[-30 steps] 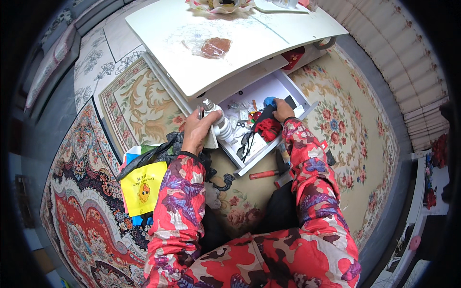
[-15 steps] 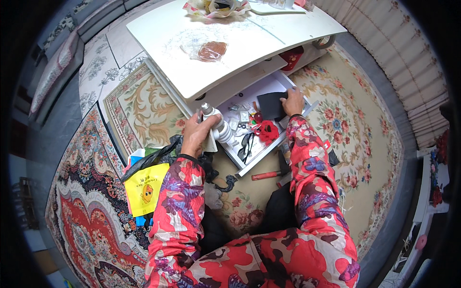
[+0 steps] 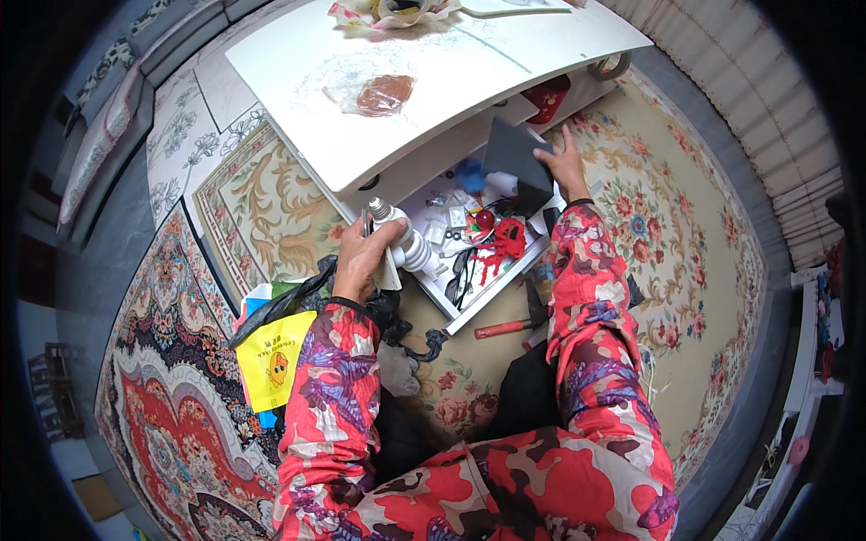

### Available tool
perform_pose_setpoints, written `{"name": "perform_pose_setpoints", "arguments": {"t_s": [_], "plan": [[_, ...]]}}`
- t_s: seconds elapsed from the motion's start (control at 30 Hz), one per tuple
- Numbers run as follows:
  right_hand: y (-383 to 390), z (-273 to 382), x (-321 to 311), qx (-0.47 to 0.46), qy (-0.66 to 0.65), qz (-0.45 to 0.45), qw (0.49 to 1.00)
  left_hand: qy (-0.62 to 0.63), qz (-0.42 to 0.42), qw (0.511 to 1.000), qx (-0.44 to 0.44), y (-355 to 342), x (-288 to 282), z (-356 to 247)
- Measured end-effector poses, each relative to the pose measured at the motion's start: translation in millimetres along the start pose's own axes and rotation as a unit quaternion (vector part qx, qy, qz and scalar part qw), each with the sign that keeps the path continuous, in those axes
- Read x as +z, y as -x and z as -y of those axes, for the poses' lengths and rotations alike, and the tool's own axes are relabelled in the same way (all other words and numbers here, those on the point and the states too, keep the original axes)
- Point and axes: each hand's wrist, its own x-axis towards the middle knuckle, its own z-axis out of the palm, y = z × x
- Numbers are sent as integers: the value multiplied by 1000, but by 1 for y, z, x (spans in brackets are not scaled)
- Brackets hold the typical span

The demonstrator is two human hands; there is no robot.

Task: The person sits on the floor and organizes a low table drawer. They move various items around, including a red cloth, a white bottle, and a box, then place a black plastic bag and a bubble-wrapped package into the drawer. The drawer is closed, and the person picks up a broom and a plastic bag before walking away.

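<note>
Over the open drawer (image 3: 488, 294) | tilted black case (image 3: 517, 164) is gripped by right hand (image 3: 564, 166) | white bulb (image 3: 410, 245) is gripped by left hand (image 3: 359, 257) at drawer's left side | case is best steered gently, clear of red bundle (image 3: 510, 236); bulb, squeezed lightly

right grip (image 3: 566, 168) on dark object (image 3: 511, 159), bulb (image 3: 410, 247), open drawer (image 3: 480, 302)

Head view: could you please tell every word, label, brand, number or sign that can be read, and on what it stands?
Yellow bag: printed lettering above a cartoon figure; I leave the wording out.
Red object under the tabletop: light marks, too small to read.
</note>
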Motion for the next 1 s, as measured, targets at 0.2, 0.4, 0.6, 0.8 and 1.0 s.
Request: {"name": "perform_pose_setpoints", "arguments": {"t_s": [0.2, 0.4, 0.6, 0.8, 1.0], "plan": [[-8, -39, -26, 94, -54, -100, 989, -2, -4, 999, -34, -6, -1, 5], [-3, -78, -28, 229, -88, -219, 944, -22, -2, 999, -40, -10, 0, 6], [-6, -108, -13, 170, 401, -103, 894, -33, -20, 999, -32, -6, 1, 2], [-4, -108, -6, 153, 498, 7, 853, -48, -6, 998, -37, -4, 1, 1], [0, -96, -7, 180, 448, 41, 875, -41, -9, 998, -36, -4, 2, 3]]}}
